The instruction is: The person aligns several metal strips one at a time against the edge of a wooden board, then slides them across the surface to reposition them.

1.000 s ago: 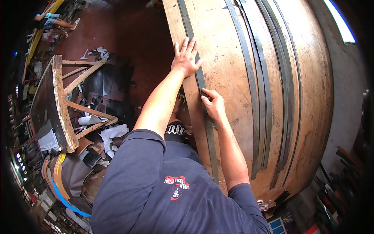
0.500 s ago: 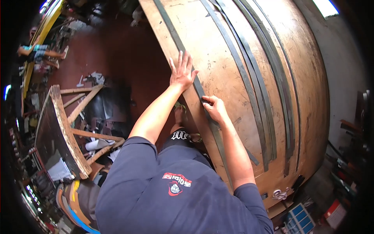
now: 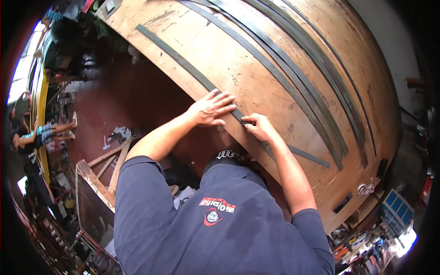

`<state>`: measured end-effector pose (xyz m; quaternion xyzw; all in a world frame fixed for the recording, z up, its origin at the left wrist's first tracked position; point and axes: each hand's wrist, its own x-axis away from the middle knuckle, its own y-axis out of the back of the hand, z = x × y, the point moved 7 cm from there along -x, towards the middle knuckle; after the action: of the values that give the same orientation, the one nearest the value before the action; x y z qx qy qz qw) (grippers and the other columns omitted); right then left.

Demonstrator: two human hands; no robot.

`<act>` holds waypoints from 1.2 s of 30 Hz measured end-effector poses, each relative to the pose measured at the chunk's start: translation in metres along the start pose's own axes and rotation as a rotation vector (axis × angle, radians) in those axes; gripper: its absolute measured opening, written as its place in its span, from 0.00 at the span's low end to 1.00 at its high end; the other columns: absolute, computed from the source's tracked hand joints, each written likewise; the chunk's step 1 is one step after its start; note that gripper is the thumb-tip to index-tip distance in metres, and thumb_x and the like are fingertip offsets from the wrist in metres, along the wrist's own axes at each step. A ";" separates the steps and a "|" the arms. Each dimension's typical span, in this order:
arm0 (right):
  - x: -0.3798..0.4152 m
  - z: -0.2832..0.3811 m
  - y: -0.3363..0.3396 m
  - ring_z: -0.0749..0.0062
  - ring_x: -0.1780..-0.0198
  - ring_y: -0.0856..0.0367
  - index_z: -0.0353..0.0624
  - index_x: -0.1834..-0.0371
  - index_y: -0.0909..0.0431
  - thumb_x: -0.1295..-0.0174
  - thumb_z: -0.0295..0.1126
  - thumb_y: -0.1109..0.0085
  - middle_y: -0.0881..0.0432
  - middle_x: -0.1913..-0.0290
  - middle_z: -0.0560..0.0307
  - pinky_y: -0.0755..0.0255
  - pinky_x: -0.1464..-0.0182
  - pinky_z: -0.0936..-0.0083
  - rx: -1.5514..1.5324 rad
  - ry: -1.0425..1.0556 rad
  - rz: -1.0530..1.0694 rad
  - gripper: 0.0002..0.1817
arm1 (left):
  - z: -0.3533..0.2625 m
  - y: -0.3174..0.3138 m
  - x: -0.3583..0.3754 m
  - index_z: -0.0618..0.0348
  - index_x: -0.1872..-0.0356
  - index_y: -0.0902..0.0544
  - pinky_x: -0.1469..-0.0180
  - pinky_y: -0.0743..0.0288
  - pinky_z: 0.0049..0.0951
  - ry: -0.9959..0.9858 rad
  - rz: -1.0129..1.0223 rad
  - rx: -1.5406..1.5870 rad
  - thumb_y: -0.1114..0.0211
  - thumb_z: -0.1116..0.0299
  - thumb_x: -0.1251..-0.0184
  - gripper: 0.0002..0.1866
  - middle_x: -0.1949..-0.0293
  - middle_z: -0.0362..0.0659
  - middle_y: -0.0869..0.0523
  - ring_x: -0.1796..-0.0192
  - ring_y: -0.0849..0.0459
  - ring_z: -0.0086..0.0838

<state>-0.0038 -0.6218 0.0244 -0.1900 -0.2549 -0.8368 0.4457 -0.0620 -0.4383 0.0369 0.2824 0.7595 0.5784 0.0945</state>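
Observation:
A long dark flat strip (image 3: 176,57) lies along the near edge of the wooden table (image 3: 183,34). My left hand (image 3: 213,109) rests across this strip, palm down with the fingers stretched out. Close by on its right, my right hand (image 3: 260,128) is closed, thumb and fingertips pinched at the strip's edge. Whether a small thing also sits between those fingertips is hidden. Under my right forearm, another short dark strip (image 3: 309,156) sticks out over the tabletop.
Several more long dark strips (image 3: 293,85) run along the table's far side. White rolled material (image 3: 365,189) and a black object (image 3: 343,203) lie at its right end. A blue crate (image 3: 398,206) stands beyond. Left are a wooden frame (image 3: 94,183) and another person (image 3: 50,132).
The view has turned, so the table lies more slanted. My left hand has slid along the strip closer to my right hand, which stays pinched at the strip.

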 end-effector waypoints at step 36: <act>0.067 -0.042 0.030 0.83 0.65 0.29 0.48 0.30 0.29 0.38 0.22 0.36 0.24 0.64 0.65 0.29 0.59 0.83 0.089 0.170 0.303 0.31 | -0.016 -0.019 -0.014 0.56 0.23 0.44 0.21 0.68 0.54 1.231 -0.382 -0.075 0.54 0.41 0.27 0.39 0.20 0.43 0.51 0.19 0.58 0.41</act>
<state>-0.0179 -0.7048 0.0353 -0.1351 -0.2216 -0.7611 0.5945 -0.0638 -0.4624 0.0213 -0.2446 0.6910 0.6336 -0.2473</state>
